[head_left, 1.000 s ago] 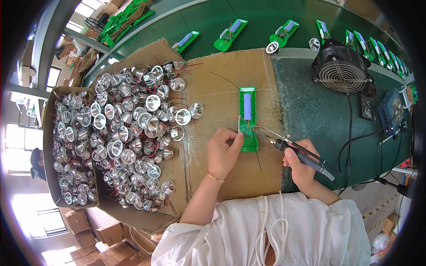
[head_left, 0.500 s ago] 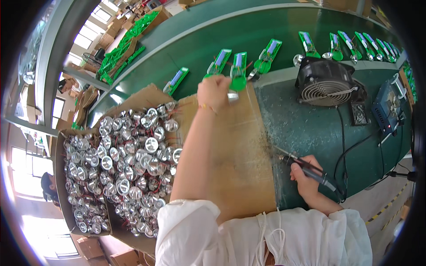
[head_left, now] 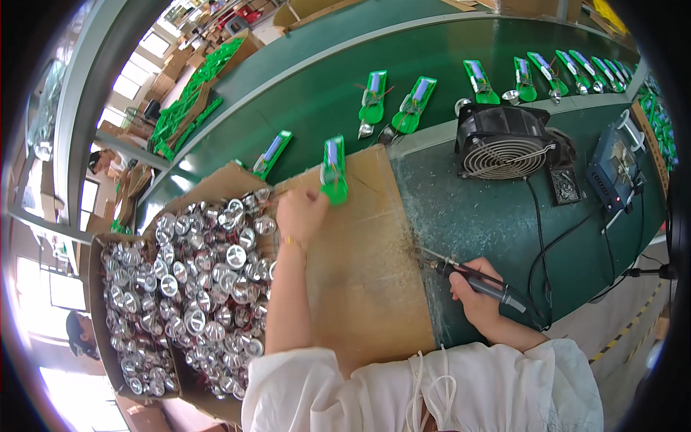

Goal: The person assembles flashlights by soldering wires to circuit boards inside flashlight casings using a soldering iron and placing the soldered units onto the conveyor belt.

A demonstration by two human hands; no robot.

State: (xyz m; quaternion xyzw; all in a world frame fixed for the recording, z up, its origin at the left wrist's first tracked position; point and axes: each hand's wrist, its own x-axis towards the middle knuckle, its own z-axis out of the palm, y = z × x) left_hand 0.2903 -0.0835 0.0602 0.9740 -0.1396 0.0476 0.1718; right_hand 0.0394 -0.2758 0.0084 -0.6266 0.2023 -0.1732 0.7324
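My left hand (head_left: 301, 214) is closed on the round lower end of a green plastic flashlight half-shell (head_left: 333, 167), which carries a purple-blue battery cell. The shell is at the far edge of a brown cardboard sheet (head_left: 360, 288), and my fingers partly cover its tip. At the right side of the sheet, my right hand (head_left: 476, 297) grips a soldering iron (head_left: 493, 289) with a dark handle. Its metal tip points left, over the sheet's edge. Left of my left forearm, a heap of silvery lamp reflectors (head_left: 216, 277) with thin red wires fills an open cardboard box (head_left: 216, 186).
More green half-shells (head_left: 414, 106) lie along the green conveyor belt (head_left: 302, 108), several with reflectors. A black fan (head_left: 502, 144) stands on the bench, beside a blue soldering station (head_left: 615, 169) with a trailing cable. Metal posts (head_left: 93, 129) rise at left.
My left hand has come nearer and to the left, bringing a green half-shell from the belt to the cardboard sheet. My right hand still holds the soldering iron. The whole view has shifted slightly.
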